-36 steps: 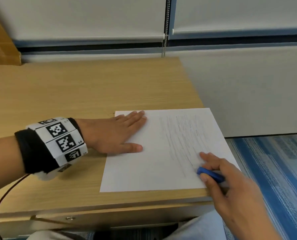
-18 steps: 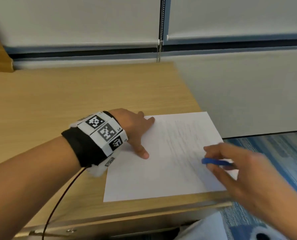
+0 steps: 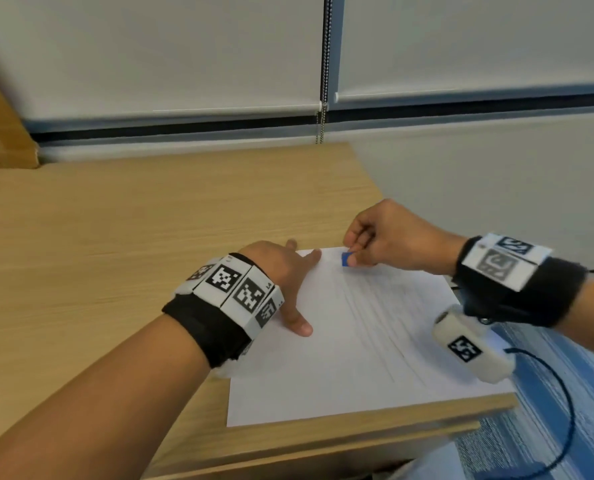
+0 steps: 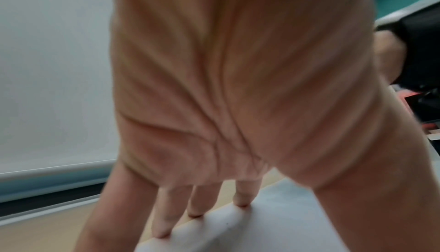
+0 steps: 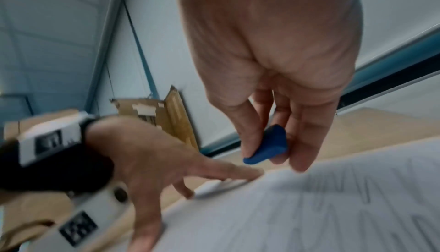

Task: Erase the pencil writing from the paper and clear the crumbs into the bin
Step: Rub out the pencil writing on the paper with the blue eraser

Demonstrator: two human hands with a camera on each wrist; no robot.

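Observation:
A white sheet of paper (image 3: 351,358) with faint pencil lines lies at the front right corner of the wooden desk (image 3: 122,237). My left hand (image 3: 288,282) lies spread on the sheet's left edge, fingertips (image 4: 241,202) pressing on the paper (image 4: 238,233). My right hand (image 3: 361,247) pinches a small blue eraser (image 3: 346,259) between thumb and fingers at the sheet's far edge. In the right wrist view the eraser (image 5: 267,148) hangs just above the paper (image 5: 321,209), with the left hand (image 5: 171,177) beside it. No bin is in view.
The desk ends just right of the paper, above a blue striped carpet (image 3: 548,410). A white wall and roller blinds with a bead chain (image 3: 323,81) stand behind. A cardboard box (image 5: 154,113) sits at the far left. A black cable (image 3: 562,410) hangs from my right wrist.
My right hand carried the eraser from the sheet's near right part up to its far edge. My left hand slid forward along the left edge and stayed pressed on the paper.

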